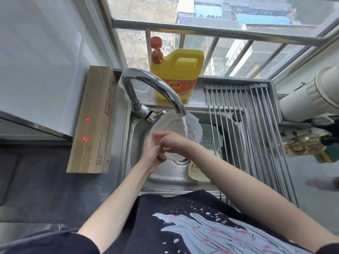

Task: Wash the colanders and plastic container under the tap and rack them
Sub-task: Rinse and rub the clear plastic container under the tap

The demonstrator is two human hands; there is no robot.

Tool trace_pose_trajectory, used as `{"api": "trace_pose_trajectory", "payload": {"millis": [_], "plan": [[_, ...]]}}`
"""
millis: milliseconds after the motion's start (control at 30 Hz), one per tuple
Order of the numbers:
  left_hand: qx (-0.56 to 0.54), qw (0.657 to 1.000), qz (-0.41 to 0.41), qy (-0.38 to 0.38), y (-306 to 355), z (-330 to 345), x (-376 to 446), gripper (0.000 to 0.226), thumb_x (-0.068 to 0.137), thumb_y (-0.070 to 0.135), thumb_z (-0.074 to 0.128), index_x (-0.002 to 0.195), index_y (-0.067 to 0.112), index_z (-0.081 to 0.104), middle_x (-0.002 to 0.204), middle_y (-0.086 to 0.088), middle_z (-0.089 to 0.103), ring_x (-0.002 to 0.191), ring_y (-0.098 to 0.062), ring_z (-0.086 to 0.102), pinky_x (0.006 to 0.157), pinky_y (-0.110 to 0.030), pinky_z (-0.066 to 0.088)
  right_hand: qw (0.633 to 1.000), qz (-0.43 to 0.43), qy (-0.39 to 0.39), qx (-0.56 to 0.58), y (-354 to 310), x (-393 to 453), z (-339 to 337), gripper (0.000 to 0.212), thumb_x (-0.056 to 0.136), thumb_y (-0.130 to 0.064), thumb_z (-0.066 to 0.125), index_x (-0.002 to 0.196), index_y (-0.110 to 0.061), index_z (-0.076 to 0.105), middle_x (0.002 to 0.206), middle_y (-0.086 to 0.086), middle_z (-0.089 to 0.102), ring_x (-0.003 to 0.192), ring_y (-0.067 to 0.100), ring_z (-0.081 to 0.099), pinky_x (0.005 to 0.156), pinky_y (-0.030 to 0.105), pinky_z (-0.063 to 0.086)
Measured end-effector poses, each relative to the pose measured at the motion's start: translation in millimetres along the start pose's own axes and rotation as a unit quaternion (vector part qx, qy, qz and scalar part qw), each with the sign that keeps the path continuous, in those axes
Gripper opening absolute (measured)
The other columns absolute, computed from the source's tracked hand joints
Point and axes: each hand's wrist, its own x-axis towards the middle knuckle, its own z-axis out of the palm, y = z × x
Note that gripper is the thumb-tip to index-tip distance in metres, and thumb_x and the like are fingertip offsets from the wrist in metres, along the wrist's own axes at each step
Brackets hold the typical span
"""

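One plastic container, two hands, under tap.

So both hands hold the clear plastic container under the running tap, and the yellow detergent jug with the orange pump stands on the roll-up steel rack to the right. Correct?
Not quite. In the head view the yellow detergent jug stands on the ledge behind the chrome tap, not on the roll-up steel rack, which is bare. The left hand and right hand do hold the clear plastic container under running water.

Detergent jug behind sink; rack over right side.
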Motion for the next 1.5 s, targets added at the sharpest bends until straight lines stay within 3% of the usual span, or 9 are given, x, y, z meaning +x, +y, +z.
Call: {"api": "trace_pose_trajectory", "payload": {"millis": [300,333,400,500,600,767,933,1133,1500], "plan": [[0.215,0.951,0.169,0.142,10.8,-7.9,0.6,0.058,0.079,-0.002,0.045,0.128,0.027,0.055,0.109,0.007,0.062,0.103,-0.018,0.058,0.084,-0.032,0.05,0.722,-0.133,0.079,-0.674,32.5,13.1,-57.7,0.055,0.098,-0.032,0.041,0.149,-0.014,0.027,0.152,-0.001,0.035,0.143,0.017,0.024,0.118,0.037,0.008],[0.241,0.936,0.195,0.163,13.9,-7.2,0.3,0.057,0.082,-0.003,0.043,0.13,0.024,0.054,0.111,0.006,0.063,0.104,-0.018,0.058,0.083,-0.028,0.048,0.635,-0.103,0.077,-0.762,31.1,15.5,-59.6,0.058,0.098,-0.034,0.035,0.151,-0.014,0.021,0.15,-0.007,0.037,0.144,0.013,0.018,0.118,0.036,-0.006],[0.3,0.898,0.249,0.202,18.7,-5.9,0.8,0.061,0.082,-0.006,0.039,0.134,0.022,0.052,0.11,-0.002,0.065,0.101,-0.022,0.059,0.079,-0.029,0.046,0.627,-0.099,0.148,-0.758,29.9,7.6,-60.0,0.054,0.096,-0.03,0.029,0.148,-0.02,0.029,0.121,-0.028,0.058,0.133,-0.002,0.027,0.116,0.029,-0.015],[0.363,0.86,0.297,0.202,16.6,-4.0,-2.0,0.067,0.08,-0.008,0.035,0.137,0.026,0.049,0.085,-0.011,0.061,0.076,-0.026,0.055,0.058,-0.027,0.036,0.595,-0.025,-0.045,-0.802,51.4,23.1,-63.8,0.039,0.093,-0.016,0.04,0.127,-0.026,0.057,0.117,-0.02,0.062,0.134,0.013,0.038,0.12,0.038,0.0],[0.376,0.848,0.319,0.194,14.5,-2.2,-5.7,0.064,0.084,-0.007,0.037,0.138,0.028,0.047,0.088,-0.018,0.063,0.073,-0.028,0.055,0.053,-0.022,0.032,0.443,-0.044,0.148,-0.883,45.0,21.3,-75.9,0.051,0.095,-0.037,0.039,0.146,-0.033,0.032,0.14,-0.019,0.046,0.148,0.018,0.0,0.105,0.046,-0.032],[0.369,0.836,0.351,0.206,17.7,-4.1,-0.3,0.063,0.085,-0.009,0.039,0.138,0.024,0.049,0.11,-0.009,0.065,0.089,-0.02,0.059,0.074,-0.024,0.044,0.471,-0.118,-0.001,-0.874,48.4,8.9,-61.7,0.043,0.087,-0.018,0.048,0.13,-0.017,0.054,0.134,0.002,0.053,0.131,0.022,0.044,0.109,0.062,-0.013],[0.373,0.839,0.341,0.201,15.6,-5.2,2.1,0.061,0.086,-0.009,0.038,0.136,0.024,0.049,0.118,-0.006,0.064,0.098,-0.017,0.058,0.074,-0.02,0.038,0.403,-0.096,0.122,-0.902,42.1,1.2,-55.2,0.072,0.09,-0.035,0.05,0.151,-0.01,0.022,0.157,0.016,0.018,0.146,0.031,0.013,0.099,0.066,-0.024],[0.33,0.865,0.336,0.171,13.8,-6.0,3.4,0.06,0.085,-0.007,0.038,0.133,0.026,0.049,0.1,-0.018,0.065,0.085,-0.035,0.058,0.064,-0.032,0.043,0.416,-0.171,0.072,-0.89,58.0,-10.5,-66.2,0.037,0.084,-0.015,0.056,0.119,-0.007,0.066,0.121,0.013,0.065,0.126,0.032,0.05,0.109,0.054,-0.009],[0.33,0.938,0.069,0.084,29.4,-4.1,16.4,0.023,0.095,0.025,0.045,0.115,0.016,0.051,0.094,-0.005,0.055,0.07,-0.021,0.061,0.043,-0.034,0.056,0.303,-0.196,0.081,-0.929,60.2,-22.0,-109.9,0.028,0.085,-0.013,0.051,0.096,-0.022,0.075,0.108,0.002,0.072,0.135,0.032,0.041,0.111,0.057,-0.005]]}}
